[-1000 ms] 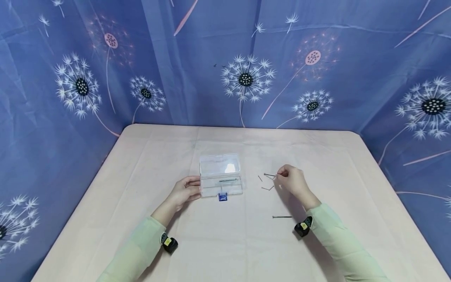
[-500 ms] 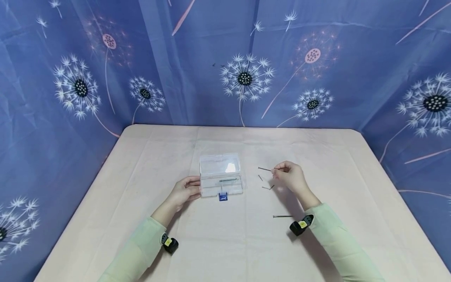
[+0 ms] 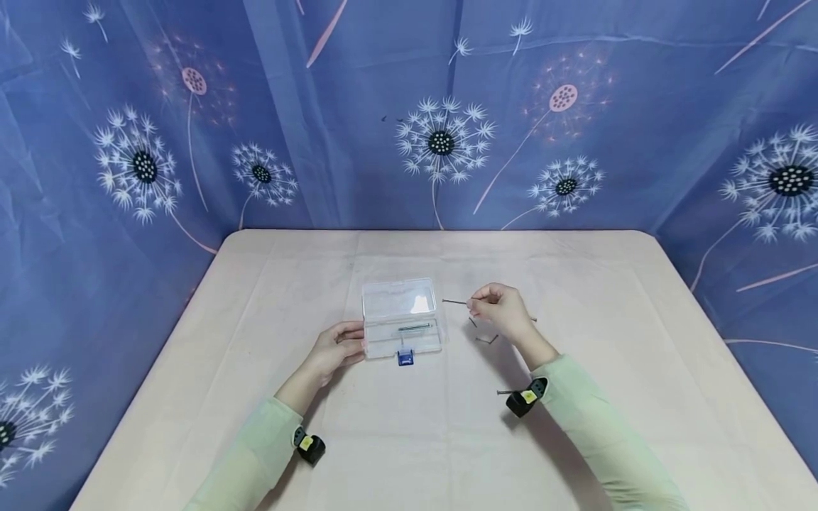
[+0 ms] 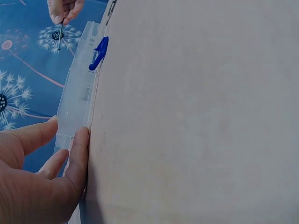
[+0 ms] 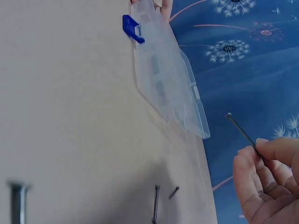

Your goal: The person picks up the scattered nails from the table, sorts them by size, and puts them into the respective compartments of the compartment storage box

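A clear plastic box (image 3: 381, 347) lies on the table with its lid (image 3: 390, 298) raised and a blue latch (image 3: 405, 357) at its front. Inside it rests a nail (image 3: 415, 327). The fingers of my left hand (image 3: 331, 351) touch the box's left end, fairly straight and spread, as the left wrist view also shows. My right hand (image 3: 501, 309) pinches a long dark nail (image 5: 240, 128) between thumb and fingers. The nail's head points left toward the box, apart from it and above the table. The right hand partly hides small nails (image 3: 487, 340) on the table.
Another long nail (image 3: 503, 392) lies on the table near the right wrist, partly covered by the wrist camera (image 3: 522, 402). A short nail (image 3: 473, 322) is just below the right hand. A blue dandelion-print curtain (image 3: 358, 142) stands behind the table (image 3: 287, 262).
My right hand, with the long nail in its pinch, has moved left and slightly up toward the box. The left hand and the box have stayed in place.
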`<move>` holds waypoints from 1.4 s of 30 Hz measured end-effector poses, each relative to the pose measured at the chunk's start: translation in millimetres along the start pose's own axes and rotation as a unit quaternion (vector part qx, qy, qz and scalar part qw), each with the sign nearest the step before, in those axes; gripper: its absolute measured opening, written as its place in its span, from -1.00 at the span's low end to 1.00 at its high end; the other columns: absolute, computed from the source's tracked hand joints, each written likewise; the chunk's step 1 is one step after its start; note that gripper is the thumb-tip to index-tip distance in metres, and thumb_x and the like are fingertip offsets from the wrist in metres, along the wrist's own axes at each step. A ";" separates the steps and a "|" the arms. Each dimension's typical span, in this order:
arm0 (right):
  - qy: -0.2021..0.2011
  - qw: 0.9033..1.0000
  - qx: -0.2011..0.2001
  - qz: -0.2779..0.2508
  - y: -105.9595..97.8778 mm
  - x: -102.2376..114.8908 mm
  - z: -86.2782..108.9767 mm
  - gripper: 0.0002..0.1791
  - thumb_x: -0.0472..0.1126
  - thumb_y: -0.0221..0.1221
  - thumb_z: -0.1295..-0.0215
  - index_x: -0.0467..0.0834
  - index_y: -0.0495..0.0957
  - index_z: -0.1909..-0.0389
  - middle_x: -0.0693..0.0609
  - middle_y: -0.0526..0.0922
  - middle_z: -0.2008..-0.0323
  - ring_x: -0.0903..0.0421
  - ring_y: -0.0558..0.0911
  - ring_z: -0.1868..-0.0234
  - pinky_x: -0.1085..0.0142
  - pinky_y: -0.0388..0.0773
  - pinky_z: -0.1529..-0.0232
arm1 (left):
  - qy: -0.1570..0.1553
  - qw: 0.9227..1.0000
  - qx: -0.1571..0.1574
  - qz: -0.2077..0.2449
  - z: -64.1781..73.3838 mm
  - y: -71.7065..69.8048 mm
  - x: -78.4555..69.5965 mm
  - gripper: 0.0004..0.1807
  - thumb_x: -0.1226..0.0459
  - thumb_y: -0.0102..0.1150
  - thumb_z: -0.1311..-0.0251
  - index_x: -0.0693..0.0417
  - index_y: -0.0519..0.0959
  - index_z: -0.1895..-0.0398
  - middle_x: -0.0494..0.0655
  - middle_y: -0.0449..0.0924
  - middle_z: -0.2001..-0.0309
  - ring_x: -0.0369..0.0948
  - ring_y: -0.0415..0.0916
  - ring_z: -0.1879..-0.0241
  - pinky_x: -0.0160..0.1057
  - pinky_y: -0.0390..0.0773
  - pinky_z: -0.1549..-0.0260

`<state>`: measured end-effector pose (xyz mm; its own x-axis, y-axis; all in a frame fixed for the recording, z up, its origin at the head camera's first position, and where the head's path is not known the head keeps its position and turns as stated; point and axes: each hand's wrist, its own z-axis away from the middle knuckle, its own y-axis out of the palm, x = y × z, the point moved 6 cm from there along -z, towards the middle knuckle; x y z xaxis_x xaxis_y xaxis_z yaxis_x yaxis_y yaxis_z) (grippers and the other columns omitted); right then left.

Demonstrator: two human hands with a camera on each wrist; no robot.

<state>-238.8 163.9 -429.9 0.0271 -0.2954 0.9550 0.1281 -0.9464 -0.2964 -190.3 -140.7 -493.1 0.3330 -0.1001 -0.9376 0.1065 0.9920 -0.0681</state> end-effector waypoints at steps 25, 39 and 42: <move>0.010 0.996 0.075 0.038 66.9 2.7 -13.7 -0.90 -0.45 0.19 -0.17 -0.46 0.53 0.35 -0.28 0.66 0.41 0.04 0.67 0.46 0.20 0.73 0.34 | 0.000 1.000 -0.004 0.007 -0.8 -0.4 1.7 -0.50 0.50 0.08 -0.18 0.32 0.35 -0.23 0.30 0.43 -0.12 -0.19 0.56 0.15 -0.20 0.67 0.08; 0.002 0.993 0.089 0.082 79.7 8.7 -11.2 -0.91 -0.37 0.22 -0.16 -0.35 0.56 0.43 -0.15 0.65 0.54 0.01 0.63 0.52 0.37 0.64 0.50 | 0.001 1.000 0.002 0.013 -0.6 -0.8 2.7 -0.48 0.51 0.08 -0.18 0.34 0.33 -0.24 0.31 0.41 -0.13 -0.19 0.56 0.15 -0.21 0.67 0.08; 0.000 0.991 0.100 0.091 79.1 11.0 -9.9 -0.88 -0.34 0.21 -0.19 -0.35 0.59 0.36 -0.21 0.67 0.46 -0.10 0.65 0.44 0.36 0.65 0.48 | 0.004 1.000 0.002 0.016 -0.6 -2.2 2.2 -0.49 0.51 0.08 -0.17 0.36 0.33 -0.24 0.31 0.42 -0.11 -0.21 0.56 0.18 -0.23 0.68 0.11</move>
<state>-238.2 84.5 -442.9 0.0676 -0.4582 0.8863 0.3150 -0.8330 -0.4547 -190.4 -143.0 -495.3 0.3284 -0.0679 -0.9421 0.0999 0.9943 -0.0368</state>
